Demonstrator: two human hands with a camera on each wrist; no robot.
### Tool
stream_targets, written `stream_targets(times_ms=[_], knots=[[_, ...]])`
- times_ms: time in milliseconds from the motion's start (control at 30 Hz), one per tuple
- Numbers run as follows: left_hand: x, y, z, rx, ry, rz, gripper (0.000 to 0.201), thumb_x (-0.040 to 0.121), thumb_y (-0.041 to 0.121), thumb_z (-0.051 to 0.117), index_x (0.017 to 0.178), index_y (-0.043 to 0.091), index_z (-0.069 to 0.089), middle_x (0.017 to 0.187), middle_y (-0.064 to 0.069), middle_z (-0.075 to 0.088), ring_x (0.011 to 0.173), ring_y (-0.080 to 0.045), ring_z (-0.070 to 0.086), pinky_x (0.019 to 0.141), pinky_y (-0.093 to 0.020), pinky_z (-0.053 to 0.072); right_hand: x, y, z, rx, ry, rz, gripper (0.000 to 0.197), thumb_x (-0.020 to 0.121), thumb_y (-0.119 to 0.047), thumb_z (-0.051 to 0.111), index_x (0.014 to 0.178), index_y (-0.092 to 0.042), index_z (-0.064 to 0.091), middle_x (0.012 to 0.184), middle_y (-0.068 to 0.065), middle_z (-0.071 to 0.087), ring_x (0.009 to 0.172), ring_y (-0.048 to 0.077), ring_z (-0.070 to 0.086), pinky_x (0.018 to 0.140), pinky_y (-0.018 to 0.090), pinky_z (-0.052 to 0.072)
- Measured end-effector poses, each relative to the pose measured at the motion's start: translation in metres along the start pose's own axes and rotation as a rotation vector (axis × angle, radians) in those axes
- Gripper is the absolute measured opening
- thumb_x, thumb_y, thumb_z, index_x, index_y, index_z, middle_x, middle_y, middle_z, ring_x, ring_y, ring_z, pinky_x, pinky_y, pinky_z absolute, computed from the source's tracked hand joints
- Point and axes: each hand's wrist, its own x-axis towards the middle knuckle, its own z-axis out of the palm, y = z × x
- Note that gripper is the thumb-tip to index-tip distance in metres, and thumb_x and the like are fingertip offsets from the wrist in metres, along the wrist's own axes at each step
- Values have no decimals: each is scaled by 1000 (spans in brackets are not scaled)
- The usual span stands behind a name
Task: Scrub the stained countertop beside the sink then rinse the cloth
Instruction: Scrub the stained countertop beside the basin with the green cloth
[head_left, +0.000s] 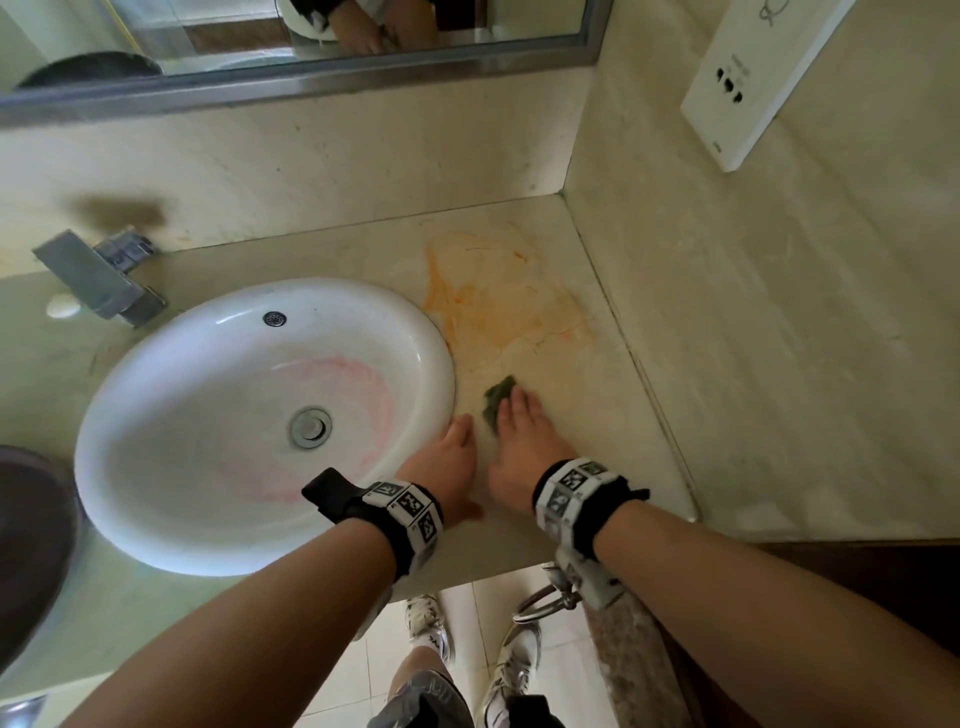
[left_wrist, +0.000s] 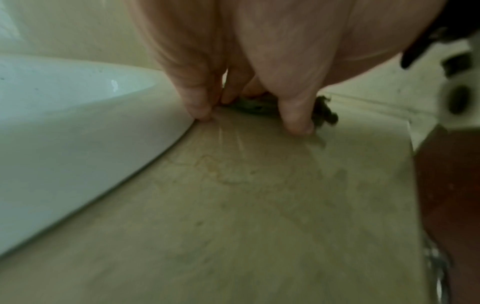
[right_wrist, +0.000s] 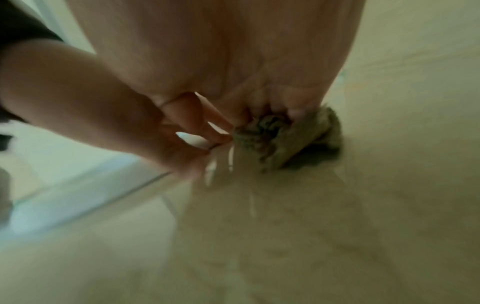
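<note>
green cloth (head_left: 500, 400) bunched under right hand (head_left: 522, 451) fingers, gripped, near countertop (head_left: 597, 426) front edge; left hand (head_left: 451, 467) flat, relaxed beside sink (head_left: 156, 467) rim.

Mirror (head_left: 291, 57) above; wall socket (head_left: 748, 88) at right.

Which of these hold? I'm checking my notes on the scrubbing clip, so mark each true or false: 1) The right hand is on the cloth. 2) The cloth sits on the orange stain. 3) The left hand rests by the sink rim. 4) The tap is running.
1) True: the right hand presses the green cloth on the countertop.
2) False: the orange stain lies beyond the cloth, uncovered.
3) True: the left hand rests beside the sink rim.
4) False: no water flows from the tap.
</note>
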Motion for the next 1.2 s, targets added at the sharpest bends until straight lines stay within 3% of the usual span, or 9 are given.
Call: stream_targets(times_ms=[100,200,300,367,533,833,900,1033,1200], knots=[[2,6,-6,-185,171,-24,72,88,25,61,148,12,25,150,-10,23,128,-27,47,106,-36,43,-13,-9,6,312,-27,-145,84,88,-21,44,154,-12,-8,160,11,-17,149,26,-14,120,36,-6],[7,14,-11,-162,264,-17,76,85,27,66,149,21,24,155,-10,16,132,-32,40,102,-42,47,-13,20,13,426,95,-65,83,89,-17,45,154,-16,-6,160,5,-20,149,22,-15,121,35,-2],[17,25,-12,79,234,67,65,87,27,64,145,25,35,152,-10,19,133,-32,31,103,-43,45,-20,53,20,143,125,108,87,92,-33,48,153,-7,-10,159,14,-22,148,29,-18,122,39,0],[23,27,-12,135,161,69,43,91,23,59,133,21,51,140,-9,34,124,-31,40,96,-43,49,-19,64,26,85,97,164,96,90,-48,48,152,-8,-13,159,15,-23,147,31,-20,122,41,0],[33,32,-24,193,89,56,18,92,12,59,109,12,66,114,-7,49,105,-26,51,86,-37,52,-4,62,34,61,14,206,135,64,-84,47,146,-7,-29,150,17,-40,142,35,-31,120,48,-9],[81,16,-77,321,60,-86,20,96,9,50,103,7,69,106,-8,64,97,-26,61,75,-33,49,7,60,36,46,-71,262,143,58,-85,54,126,-9,-46,128,17,-57,135,39,-41,115,53,-16],[80,13,-81,410,65,-67,20,95,14,50,103,10,69,103,-7,66,97,-26,60,79,-33,46,9,59,34,46,-77,263,143,57,-85,55,125,-10,-47,128,18,-57,135,40,-41,115,53,-16],[62,18,-62,446,15,16,33,98,24,47,125,9,58,122,-11,59,113,-29,51,96,-37,41,9,56,34,37,-19,260,145,55,-87,52,129,-9,-44,137,22,-52,136,40,-38,116,52,-15],[62,7,-53,479,21,53,28,97,26,49,116,15,66,123,-6,60,116,-27,50,98,-38,38,16,51,24,-6,-12,188,147,57,-88,49,139,-2,-37,144,20,-46,139,35,-35,117,47,-17]])
